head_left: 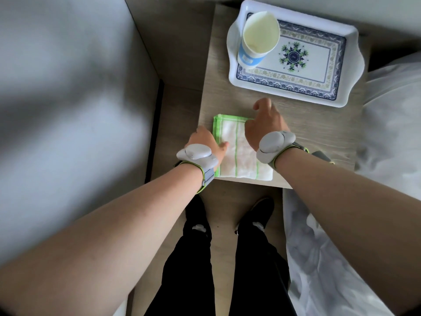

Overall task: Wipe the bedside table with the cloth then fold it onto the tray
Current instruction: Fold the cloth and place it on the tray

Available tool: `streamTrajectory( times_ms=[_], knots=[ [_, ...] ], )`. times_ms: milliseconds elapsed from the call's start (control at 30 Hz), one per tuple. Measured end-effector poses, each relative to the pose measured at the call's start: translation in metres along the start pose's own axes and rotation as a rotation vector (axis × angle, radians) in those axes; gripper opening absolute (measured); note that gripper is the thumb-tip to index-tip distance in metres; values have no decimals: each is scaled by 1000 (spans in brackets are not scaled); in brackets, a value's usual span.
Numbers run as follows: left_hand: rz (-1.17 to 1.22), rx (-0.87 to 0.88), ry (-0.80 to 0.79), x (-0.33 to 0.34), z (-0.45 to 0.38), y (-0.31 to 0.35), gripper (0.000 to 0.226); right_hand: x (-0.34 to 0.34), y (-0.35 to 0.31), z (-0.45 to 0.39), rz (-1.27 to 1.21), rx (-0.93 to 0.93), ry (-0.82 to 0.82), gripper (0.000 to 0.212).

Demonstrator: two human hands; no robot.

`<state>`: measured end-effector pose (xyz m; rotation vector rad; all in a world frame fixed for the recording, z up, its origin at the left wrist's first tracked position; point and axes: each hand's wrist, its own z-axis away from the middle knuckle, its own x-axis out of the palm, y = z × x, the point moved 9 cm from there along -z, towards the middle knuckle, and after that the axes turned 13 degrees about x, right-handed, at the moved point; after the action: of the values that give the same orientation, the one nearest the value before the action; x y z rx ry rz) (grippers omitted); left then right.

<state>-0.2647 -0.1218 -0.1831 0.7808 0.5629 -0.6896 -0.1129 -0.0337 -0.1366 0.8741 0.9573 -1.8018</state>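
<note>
While folded cloth (pixel 237 153) lies flat, fingers (pixel 224 145) press edges.

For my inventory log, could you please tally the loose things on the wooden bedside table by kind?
Cloths: 1, the folded white towelling cloth with green stripes
Trays: 1, the white rectangular tray with blue floral pattern
Cups: 1, the blue and white paper cup standing on the tray
Total: 3

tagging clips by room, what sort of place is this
Probably a bedroom or hotel room: a small wood-grain bedside table stands beside rumpled white bedding, bearing a white rectangular tray with blue floral pattern that holds a blue-and-white paper cup.
</note>
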Motion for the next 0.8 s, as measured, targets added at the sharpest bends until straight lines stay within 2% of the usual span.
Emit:
streamTrajectory(
  times_ms=[133, 267, 500, 633, 800],
  knots=[
    [-48, 2, -62, 9, -8, 1, 42, -7, 38, 2, -4, 130, 59, 32],
    [-75, 21, -27, 10, -13, 1, 39, 3, 62, -4, 14, 254, -6, 39],
    [17, 13, 86, 2, -8, 14, 27, -7, 50, -17, -129, 152, -98, 31],
    [158, 95, 283, -18, -6, 63, 25, -40, 52, -34, -226, 78, -51, 34],
    [235, 215, 284, -14, -25, 133, 21, -91, 74, -70, -282, 45, 34, 35]
  ],
)
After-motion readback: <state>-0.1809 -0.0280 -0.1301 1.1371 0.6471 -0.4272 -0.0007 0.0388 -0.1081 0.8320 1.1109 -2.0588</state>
